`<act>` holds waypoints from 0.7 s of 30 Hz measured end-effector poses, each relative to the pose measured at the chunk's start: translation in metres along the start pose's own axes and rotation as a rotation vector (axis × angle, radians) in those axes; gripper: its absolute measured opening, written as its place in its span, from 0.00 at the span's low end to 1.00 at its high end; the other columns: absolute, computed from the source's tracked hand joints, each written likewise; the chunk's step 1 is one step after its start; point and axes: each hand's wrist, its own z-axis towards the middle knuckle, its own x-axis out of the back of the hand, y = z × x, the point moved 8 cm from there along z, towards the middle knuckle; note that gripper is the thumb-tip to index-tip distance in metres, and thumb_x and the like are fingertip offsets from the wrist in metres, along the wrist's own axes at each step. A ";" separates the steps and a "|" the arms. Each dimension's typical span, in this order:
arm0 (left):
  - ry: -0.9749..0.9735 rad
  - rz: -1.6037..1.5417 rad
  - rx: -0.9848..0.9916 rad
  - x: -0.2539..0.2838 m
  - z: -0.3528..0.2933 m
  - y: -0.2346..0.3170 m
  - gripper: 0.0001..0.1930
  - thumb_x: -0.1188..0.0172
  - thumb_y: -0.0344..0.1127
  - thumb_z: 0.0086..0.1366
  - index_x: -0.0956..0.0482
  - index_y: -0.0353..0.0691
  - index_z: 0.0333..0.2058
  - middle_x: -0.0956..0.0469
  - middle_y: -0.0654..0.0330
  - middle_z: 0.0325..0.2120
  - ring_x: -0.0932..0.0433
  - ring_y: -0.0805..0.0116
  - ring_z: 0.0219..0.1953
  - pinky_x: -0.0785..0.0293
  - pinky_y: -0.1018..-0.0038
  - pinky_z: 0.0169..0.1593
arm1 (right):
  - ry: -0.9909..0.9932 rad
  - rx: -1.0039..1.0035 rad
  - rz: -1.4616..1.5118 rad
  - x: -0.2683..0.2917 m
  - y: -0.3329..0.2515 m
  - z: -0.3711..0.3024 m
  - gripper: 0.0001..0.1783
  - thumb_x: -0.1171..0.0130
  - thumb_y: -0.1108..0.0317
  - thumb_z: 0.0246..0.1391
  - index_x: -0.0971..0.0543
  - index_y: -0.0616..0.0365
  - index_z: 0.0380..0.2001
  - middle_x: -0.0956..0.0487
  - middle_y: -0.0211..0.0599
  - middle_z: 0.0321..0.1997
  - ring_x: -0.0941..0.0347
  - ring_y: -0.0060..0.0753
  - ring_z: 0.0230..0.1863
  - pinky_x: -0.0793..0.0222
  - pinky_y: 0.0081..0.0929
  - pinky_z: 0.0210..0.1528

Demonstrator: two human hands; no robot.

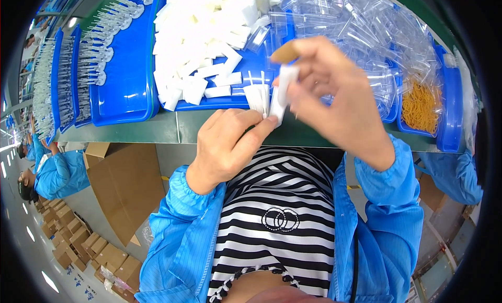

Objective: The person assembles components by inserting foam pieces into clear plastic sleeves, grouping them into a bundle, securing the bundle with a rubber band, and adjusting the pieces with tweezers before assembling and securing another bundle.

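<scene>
My left hand (pixel 225 143) is closed at the table's front edge, thumb and index finger pinching a small white flat piece (pixel 254 97) with thin white prongs standing up from it. A white folded strip (pixel 283 88), soft-looking like foam or paper, stands just right of it, its lower end at my left fingertips. My right hand (pixel 340 101), slightly blurred, pinches the strip's upper part between thumb and fingers. A yellow-brown finger cot (pixel 285 53) covers its raised index fingertip. Behind both hands, many similar white pieces (pixel 204 38) lie heaped in a blue tray (pixel 238 100).
Clear plastic sleeves (pixel 350 28) pile up at back right, beside yellow rubber bands (pixel 419 108) in a bin. Blue trays (pixel 123 88) at left hold rows of translucent pronged parts (pixel 99 54). A cardboard box (pixel 125 188) stands below left; co-workers in blue sit at both sides.
</scene>
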 end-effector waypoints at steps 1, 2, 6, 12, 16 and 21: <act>-0.014 -0.005 -0.027 -0.001 0.000 0.003 0.18 0.37 0.28 0.45 0.18 0.39 0.39 0.24 0.62 0.32 0.23 0.68 0.29 0.30 0.74 0.28 | 0.022 -0.033 0.076 0.006 0.005 0.002 0.14 0.45 0.78 0.56 0.27 0.63 0.46 0.19 0.33 0.36 0.23 0.17 0.33 0.26 0.15 0.34; -0.028 -0.009 -0.054 -0.001 0.000 0.007 0.19 0.38 0.29 0.45 0.18 0.39 0.40 0.24 0.62 0.32 0.24 0.68 0.29 0.30 0.74 0.28 | 0.023 -0.032 0.074 0.008 0.008 0.005 0.14 0.45 0.78 0.56 0.27 0.63 0.46 0.19 0.33 0.36 0.23 0.17 0.33 0.26 0.15 0.34; -0.078 -0.030 -0.059 0.003 0.010 0.021 0.20 0.33 0.23 0.40 0.16 0.40 0.37 0.23 0.62 0.29 0.24 0.65 0.27 0.30 0.73 0.26 | 0.250 0.070 0.072 0.022 0.027 0.010 0.12 0.40 0.74 0.53 0.25 0.65 0.41 0.21 0.32 0.25 0.26 0.18 0.27 0.30 0.18 0.30; -0.096 -0.011 -0.067 0.003 0.007 0.020 0.19 0.34 0.27 0.41 0.15 0.41 0.38 0.23 0.63 0.29 0.24 0.67 0.28 0.31 0.74 0.26 | 0.047 0.132 -0.056 0.003 0.019 0.004 0.08 0.39 0.73 0.51 0.22 0.59 0.36 0.22 0.31 0.24 0.26 0.23 0.28 0.33 0.24 0.34; -0.119 -0.010 -0.045 0.004 0.009 0.021 0.19 0.35 0.28 0.41 0.15 0.42 0.38 0.23 0.64 0.29 0.24 0.67 0.28 0.31 0.73 0.26 | 0.087 0.293 -0.285 0.000 0.006 -0.001 0.08 0.41 0.72 0.50 0.20 0.56 0.36 0.23 0.29 0.25 0.28 0.27 0.30 0.37 0.28 0.40; -0.099 0.022 -0.050 0.004 0.006 0.016 0.19 0.35 0.29 0.41 0.14 0.43 0.37 0.23 0.64 0.29 0.24 0.68 0.28 0.31 0.74 0.27 | 0.072 0.358 -0.345 -0.004 -0.002 -0.007 0.10 0.44 0.76 0.50 0.18 0.53 0.35 0.22 0.27 0.27 0.30 0.29 0.36 0.41 0.30 0.46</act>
